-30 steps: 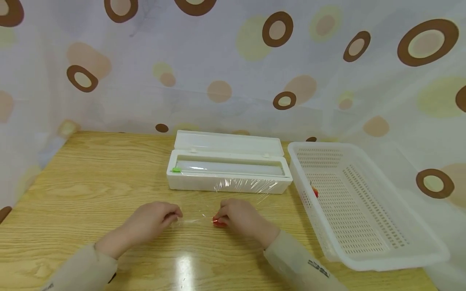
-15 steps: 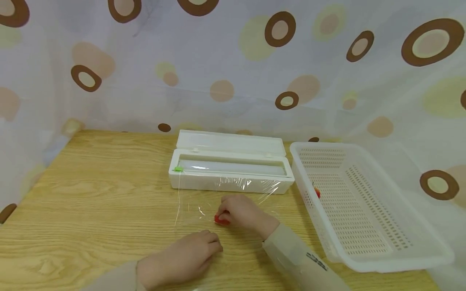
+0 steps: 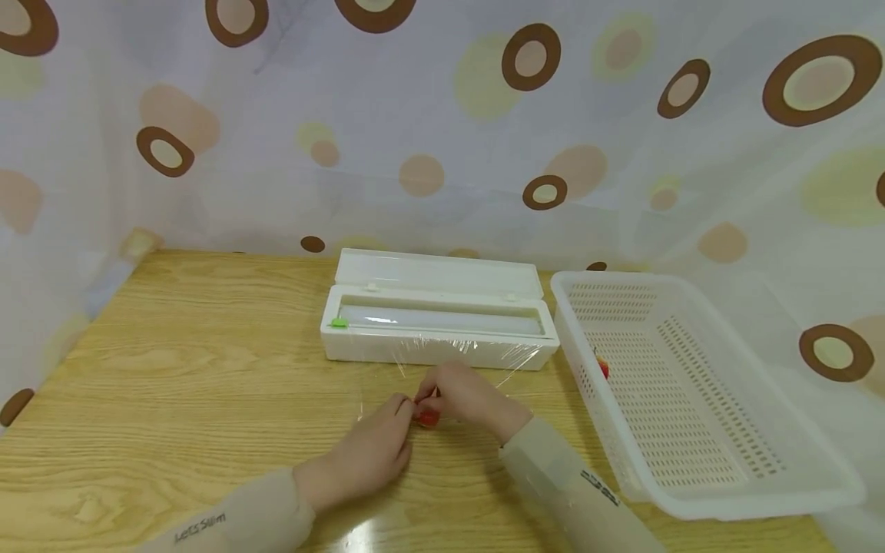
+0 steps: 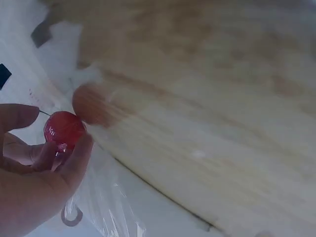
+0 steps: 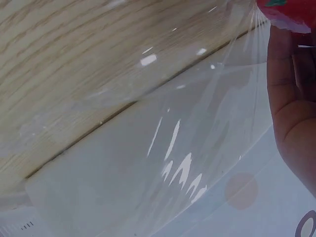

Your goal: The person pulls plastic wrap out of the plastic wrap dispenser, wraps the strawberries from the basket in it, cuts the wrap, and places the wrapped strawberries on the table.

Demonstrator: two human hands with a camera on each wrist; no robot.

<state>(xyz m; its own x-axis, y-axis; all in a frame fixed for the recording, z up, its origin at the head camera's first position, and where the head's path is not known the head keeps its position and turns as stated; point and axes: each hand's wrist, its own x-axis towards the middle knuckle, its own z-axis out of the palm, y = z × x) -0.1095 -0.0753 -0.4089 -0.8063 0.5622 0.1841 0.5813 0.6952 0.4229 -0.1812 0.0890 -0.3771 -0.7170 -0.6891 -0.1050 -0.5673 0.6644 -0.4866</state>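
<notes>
We see the fruit (image 3: 429, 419) in front of the box (image 3: 435, 351), pinched at the fingertips of the right hand (image 3: 465, 395); the left hand (image 3: 373, 447) meets it from the left, and whether those fingers grip fruit or film (image 5: 175, 143) we cannot tell. It looks round, with no clear long axis. The wrist views give us a thin stem (image 4: 44, 112) and a green patch (image 5: 275, 2), both lost in the head view.

White box (image 5: 98, 168), one, under creased clear film (image 5: 177, 173). Along its one long edge lies wood-grain desk (image 5: 64, 44); along the opposite edge, pale cloth (image 5: 256, 217) with round print; beside one end, slotted white basket (image 5: 17, 223), cropped. Near the other end: red item (image 5: 296, 12), green patch, touching right hand (image 5: 296, 98).
</notes>
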